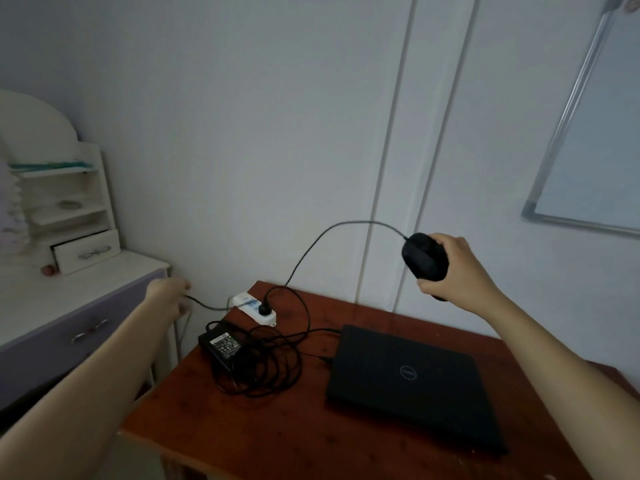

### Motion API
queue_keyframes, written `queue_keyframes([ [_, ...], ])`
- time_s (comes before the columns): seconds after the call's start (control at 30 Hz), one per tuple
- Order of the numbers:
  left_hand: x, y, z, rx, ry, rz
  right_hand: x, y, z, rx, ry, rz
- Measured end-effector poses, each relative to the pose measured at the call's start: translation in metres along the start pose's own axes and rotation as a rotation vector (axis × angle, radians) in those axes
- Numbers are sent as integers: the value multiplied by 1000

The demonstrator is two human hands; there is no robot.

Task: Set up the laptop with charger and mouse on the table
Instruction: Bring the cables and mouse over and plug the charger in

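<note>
A closed black laptop [412, 382] lies on the reddish wooden table [277, 431], right of centre. The black charger brick [221, 342] sits at the table's left edge beside a tangle of black charger cable [273, 362]. Its plug sits in a white power strip [254, 308] at the table's far edge. My right hand [450, 268] holds a black wired mouse [424, 256] up in the air above the laptop. The mouse cable [325, 237] arcs left and down. My left hand [169, 294], stretched out left of the table, pinches a thin cable end.
A purple-fronted dresser [69, 327] with a white top stands to the left, carrying a small white shelf unit [69, 206] with a drawer. The wall runs close behind the table. A whiteboard [595, 133] hangs at the upper right.
</note>
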State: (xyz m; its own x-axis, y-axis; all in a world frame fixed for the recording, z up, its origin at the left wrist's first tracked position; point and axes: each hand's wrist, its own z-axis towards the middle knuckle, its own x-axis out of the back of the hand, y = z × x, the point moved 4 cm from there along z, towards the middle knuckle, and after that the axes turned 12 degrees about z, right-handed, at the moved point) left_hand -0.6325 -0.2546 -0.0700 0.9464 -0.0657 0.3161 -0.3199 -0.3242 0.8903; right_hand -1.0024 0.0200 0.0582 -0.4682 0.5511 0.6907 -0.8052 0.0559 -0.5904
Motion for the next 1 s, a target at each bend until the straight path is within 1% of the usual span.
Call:
queue_keyframes([
  [0.03, 0, -11, -1, 53, 90, 223, 5, 1, -1, 2, 55, 55],
  [0.07, -3, -12, -14, 43, 202, 405, 9, 0, -1, 19, 99, 97],
  [0.1, -11, -3, -37, -99, 266, 489, 11, -4, -2, 37, 128, 122],
  [0.13, -26, 9, -61, -332, 202, 488, 12, -9, -3, 56, 147, 146],
  [0.17, -44, 21, -88, -540, 30, 413, 12, -16, -4, 70, 163, 178],
  [0.2, -63, 29, -111, -702, -147, 374, 12, -25, -7, 77, 166, 222],
  [0.23, -79, 29, -126, -803, -290, 433, 11, -33, -10, 77, 152, 254],
  [0.27, -95, 29, -135, -873, -347, 559, 11, -42, -12, 89, 124, 267],
  [0.3, -108, 28, -136, -898, -342, 701, 9, -51, -14, 112, 75, 253],
  [0.33, -117, 27, -139, -896, -310, 823, 7, -60, -18, 141, 18, 233],
  [0.37, -125, 26, -140, -875, -275, 880, 5, -66, -20, 159, -25, 218],
  [0.4, -132, 23, -140, -831, -289, 850, 3, -70, -20, 165, -39, 220],
  [0.43, -139, 19, -139, -783, -357, 759, 3, -71, -20, 161, -28, 237],
  [0.5, -145, 8, -134, -648, -477, 642, 7, -67, -13, 132, 52, 302],
  [0.53, -143, 1, -128, -601, -483, 629, 10, -59, -8, 94, 114, 337],
  [0.57, -138, -6, -121, -559, -469, 629, 15, -48, -2, 38, 192, 371],
  [0.63, -120, -18, -101, -486, -406, 649, 25, -11, 10, -133, 375, 413],
  [0.7, -100, -27, -80, -411, -362, 614, 33, 42, 15, -371, 497, 339],
  [0.73, -90, -29, -72, -374, -341, 601, 34, 70, 13, -506, 516, 269],
  [0.8, -76, -28, -60, -363, -324, 584, 30, 122, 3, -734, 504, 135],
  [0.9, -62, -18, -29, -390, -222, 578, 14, 187, -20, -953, 476, 43],
  [0.93, -59, -17, -14, -339, -207, 486, 8, 206, -26, -1002, 469, 27],
  [1.0, -56, -19, 16, -151, -212, 204, -7, 237, -30, -1067, 427, -14],
])
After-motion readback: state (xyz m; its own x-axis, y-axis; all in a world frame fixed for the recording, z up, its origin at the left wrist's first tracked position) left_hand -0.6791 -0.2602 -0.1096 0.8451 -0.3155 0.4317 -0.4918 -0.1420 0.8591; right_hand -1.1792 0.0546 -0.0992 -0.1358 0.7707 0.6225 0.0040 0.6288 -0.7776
